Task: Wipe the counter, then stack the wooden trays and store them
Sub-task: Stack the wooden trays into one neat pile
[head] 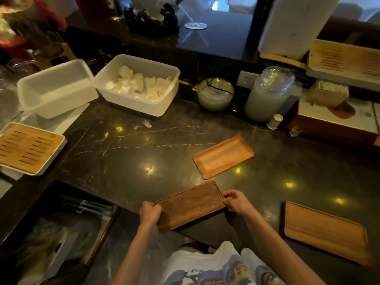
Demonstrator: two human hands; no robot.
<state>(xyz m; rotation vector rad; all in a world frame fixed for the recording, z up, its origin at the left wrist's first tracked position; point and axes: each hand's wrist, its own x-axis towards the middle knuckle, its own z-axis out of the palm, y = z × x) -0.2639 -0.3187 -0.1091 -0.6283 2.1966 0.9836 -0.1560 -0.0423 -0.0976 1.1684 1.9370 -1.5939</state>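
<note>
We grip dark wooden tray [190,205] by short ends — left hand [150,212] clenched on near-left end, right hand [236,201] pinching far-right end. Tray sits at counter [115,149] front edge, near corner overhanging. Lighter tray [223,156] just beyond, apart; large tray [324,231] well right (near edge too). Open marble stretches left toward white bins [136,85].

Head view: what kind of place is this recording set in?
Probably a bar or tea-service counter: a dark marble counter with slatted tea trays, a wine glass on the raised ledge, and tubs of white items.
</note>
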